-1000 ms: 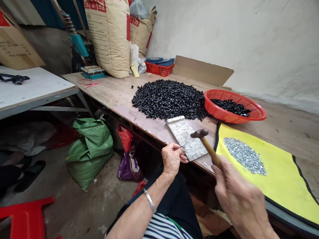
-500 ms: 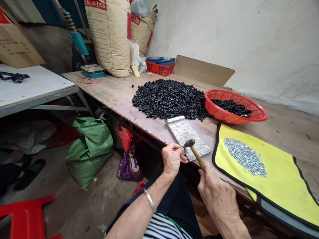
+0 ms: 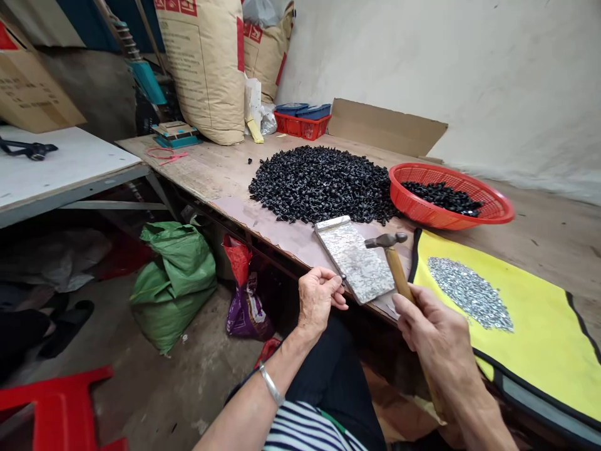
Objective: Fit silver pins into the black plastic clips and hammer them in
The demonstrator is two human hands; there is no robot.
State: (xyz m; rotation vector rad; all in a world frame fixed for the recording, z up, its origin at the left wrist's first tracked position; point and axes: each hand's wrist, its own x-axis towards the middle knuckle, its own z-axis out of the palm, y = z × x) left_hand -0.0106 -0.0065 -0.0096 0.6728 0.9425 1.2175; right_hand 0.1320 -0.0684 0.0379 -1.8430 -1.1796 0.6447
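Observation:
My left hand (image 3: 318, 298) pinches a tiny metal piece (image 3: 343, 282) at its fingertips, right beside the edge of a mottled grey slab (image 3: 353, 260) lying on the wooden workbench (image 3: 220, 169). My right hand (image 3: 436, 341) is shut around the wooden handle of a small hammer (image 3: 385, 240), whose dark head is raised above the slab's right side, apart from the piece. Beyond the slab lies a large heap of small black parts (image 3: 322, 185). More of them sit in a red plastic basket (image 3: 449, 196). Silver bits (image 3: 469, 293) lie in a patch on a yellow mat (image 3: 507, 326).
Tall paper sacks (image 3: 201, 72) and a red crate (image 3: 301, 125) stand at the bench's back, with a cardboard sheet (image 3: 387, 127) against the wall. A white table (image 3: 61, 169) stands left. A green sack (image 3: 173, 288) and a red-and-purple bag (image 3: 244, 291) sit below the bench.
The hammer has lifted away from the left fingertips, moving up and right. Half a second earlier, its head was beside the piece. My left hand has stayed at the slab's edge.

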